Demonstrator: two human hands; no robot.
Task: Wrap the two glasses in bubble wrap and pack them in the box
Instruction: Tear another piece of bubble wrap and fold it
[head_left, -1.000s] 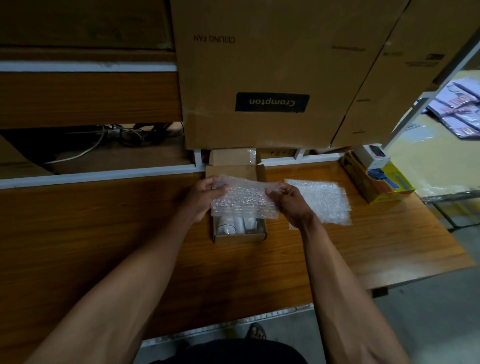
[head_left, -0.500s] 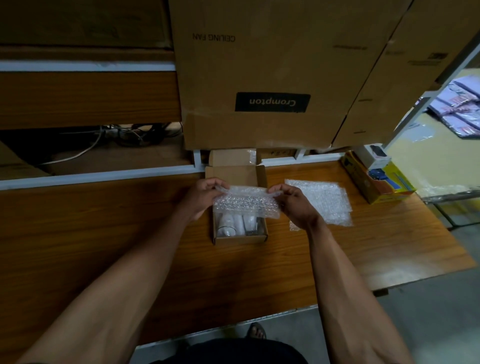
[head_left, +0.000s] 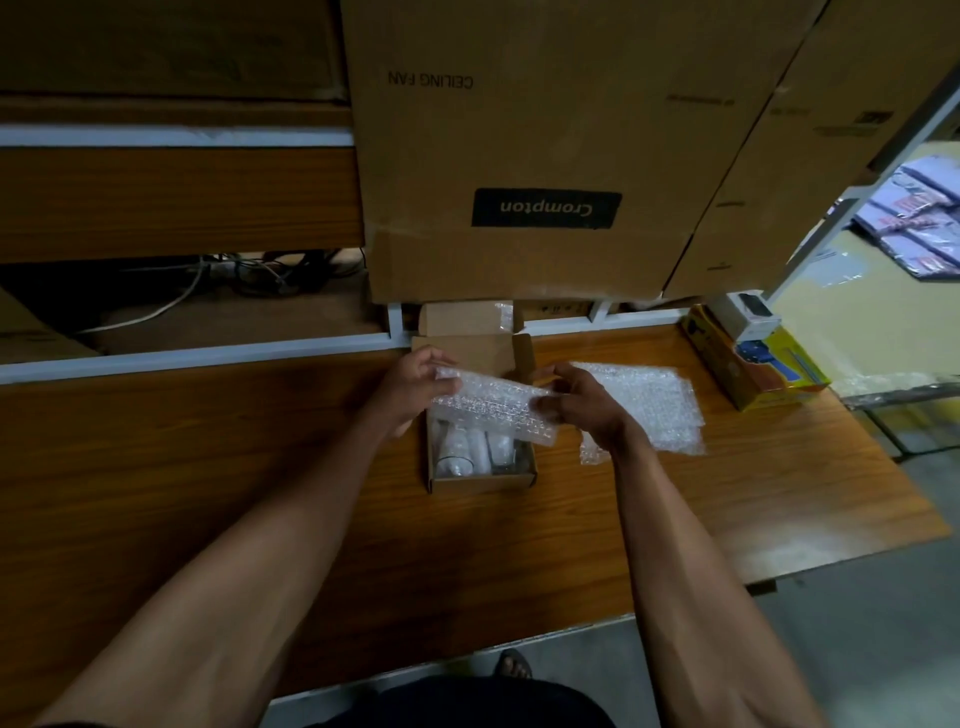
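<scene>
A small open cardboard box (head_left: 480, 486) sits on the wooden table, its lid flap up at the back. Inside lie two wrapped glasses (head_left: 470, 452), pale and side by side, partly hidden. A folded sheet of bubble wrap (head_left: 493, 410) hangs over the box's back half. My left hand (head_left: 415, 387) pinches its left end. My right hand (head_left: 582, 402) pinches its right end between thumb and fingers.
More bubble wrap sheets (head_left: 649, 405) lie on the table right of the box. A yellow and blue carton (head_left: 753, 358) stands at the far right. Large brown cartons (head_left: 524, 156) rise right behind the box. The table's front edge (head_left: 467, 660) is near my body.
The bubble wrap sheet has been folded narrower and lowered toward the box. Both hands kept hold of its ends and moved slightly closer to the box.
</scene>
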